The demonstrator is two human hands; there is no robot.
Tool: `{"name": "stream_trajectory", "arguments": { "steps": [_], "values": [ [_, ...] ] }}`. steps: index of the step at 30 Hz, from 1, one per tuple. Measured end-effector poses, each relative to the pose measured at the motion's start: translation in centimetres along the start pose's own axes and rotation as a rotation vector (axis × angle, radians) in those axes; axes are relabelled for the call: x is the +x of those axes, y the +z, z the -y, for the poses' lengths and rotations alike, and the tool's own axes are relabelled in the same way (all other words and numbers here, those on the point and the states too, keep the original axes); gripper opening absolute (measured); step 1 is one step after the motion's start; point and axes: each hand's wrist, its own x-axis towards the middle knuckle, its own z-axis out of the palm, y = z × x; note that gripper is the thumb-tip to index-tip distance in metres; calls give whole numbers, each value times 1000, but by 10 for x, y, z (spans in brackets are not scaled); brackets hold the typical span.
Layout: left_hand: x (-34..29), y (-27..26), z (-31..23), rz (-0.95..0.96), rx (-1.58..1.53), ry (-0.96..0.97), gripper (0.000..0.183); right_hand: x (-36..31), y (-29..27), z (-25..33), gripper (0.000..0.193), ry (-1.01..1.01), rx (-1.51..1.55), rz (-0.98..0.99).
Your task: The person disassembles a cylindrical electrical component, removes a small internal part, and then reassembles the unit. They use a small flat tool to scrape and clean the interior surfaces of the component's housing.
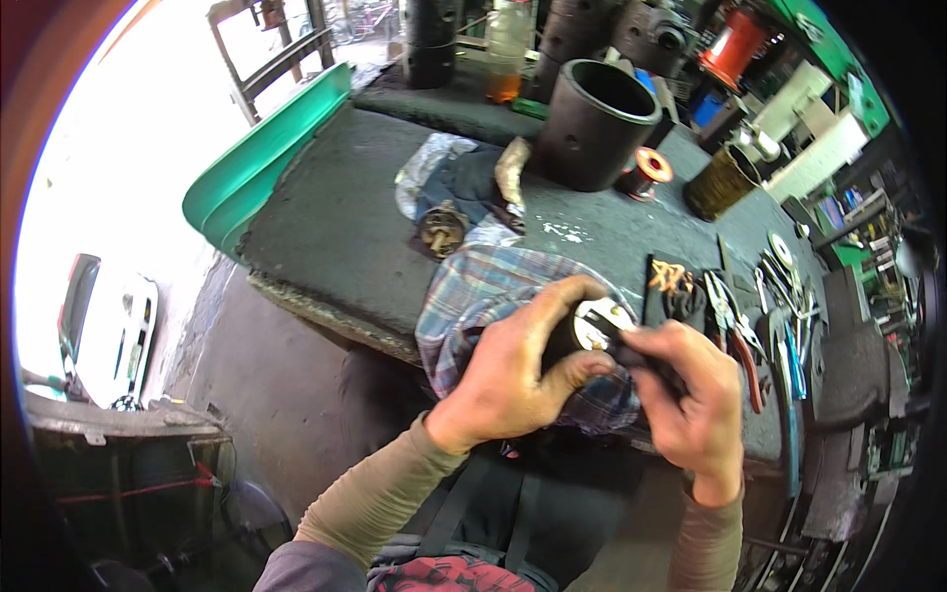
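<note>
A small round part (pixel 603 323) with a shiny pale end face and dark sides sits between the thumb and fingers of my left hand (pixel 508 373). My right hand (pixel 693 392) is closed around a dark, slim tool (pixel 631 352), whose tip is at or close to that end face. Blur hides what kind of tool it is. Beneath both hands a plaid cloth (pixel 473 286) is bunched up at the bench edge. Just right of it, copper-coloured pieces (pixel 671 275) lie on a black pad.
Pliers (pixel 725 312) and several other hand tools lie at the right of the dark workbench (pixel 340 212). Farther back stand a large black cylinder (pixel 597 123), a wire spool (pixel 649 170), a grimy can (pixel 722 183) and a bottle (pixel 507 49). Rags (pixel 464 183) surround a dirty round part (pixel 442 231).
</note>
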Motion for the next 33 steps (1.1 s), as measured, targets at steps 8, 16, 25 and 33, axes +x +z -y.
{"name": "stream_trajectory", "arguments": {
  "steps": [8, 16, 25, 33],
  "values": [
    [-8, 0, 7, -48, 107, 50, 64, -8, 3, 6, 28, 27, -92, -50],
    [-12, 3, 4, 58, 44, 28, 68, -33, -13, -17, 28, 113, 123, 113],
    [-7, -3, 4, -36, 139, 74, 67, -12, 0, -2, 34, -37, -74, -64],
    [-2, 3, 5, 47, -7, 22, 68, -9, -12, 1, 34, -13, 15, 37]
  ]
}}
